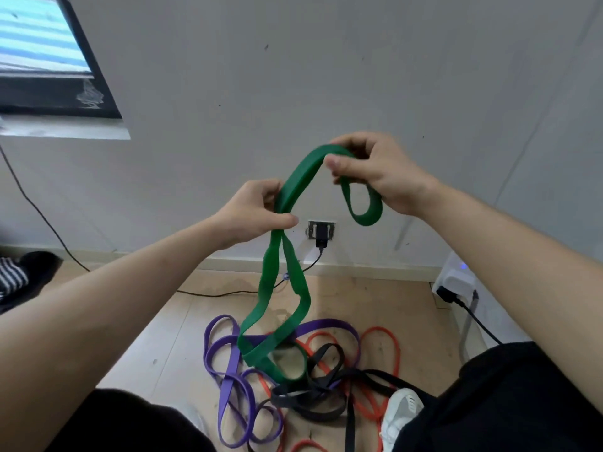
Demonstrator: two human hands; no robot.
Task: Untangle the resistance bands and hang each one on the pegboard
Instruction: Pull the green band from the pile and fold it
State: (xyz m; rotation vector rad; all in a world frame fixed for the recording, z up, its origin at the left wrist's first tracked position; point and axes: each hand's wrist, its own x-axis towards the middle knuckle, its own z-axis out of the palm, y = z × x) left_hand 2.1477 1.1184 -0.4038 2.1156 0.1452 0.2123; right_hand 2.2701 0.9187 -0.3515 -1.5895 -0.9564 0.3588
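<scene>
We had the green band (284, 288) lifted off the floor (169, 321), our left hand (257, 212) pinching it where its strands crossed and our right hand (375, 171) gripping the upper loop, while its lower end lay on the heap. We judged the job barely begun: the purple band (228, 380), red band (385, 353) and black band (326, 386) lay tangled between our knees, none hung, and no pegboard showed. Behind sat a plugged socket (321, 230), at the right a power strip (453, 282), and our shoe (401, 415) crowded the heap.
</scene>
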